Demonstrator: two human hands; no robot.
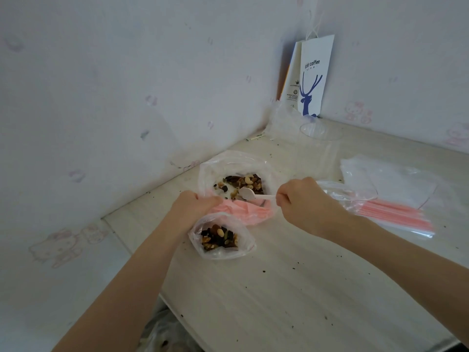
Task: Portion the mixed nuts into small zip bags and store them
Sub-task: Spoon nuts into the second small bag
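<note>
A large clear bag (210, 171) with a pink zip strip lies open on the table, with mixed nuts (241, 182) inside. In front of it stands a small zip bag (223, 252), open at the top and partly filled with nuts. My left hand (193, 208) grips the near rims of the bags and holds the small one open. My right hand (304, 201) pinches the handle of a white plastic spoon (250, 194), whose bowl hangs over the large bag's mouth beside the nuts and looks empty.
A stack of empty small zip bags (390, 207) with pink strips lies to the right. A clear plastic cup (319, 138) and a white coffee paper bag (312, 80) stand in the far corner. Crumbs dot the pale table (291, 288); walls close the left and back.
</note>
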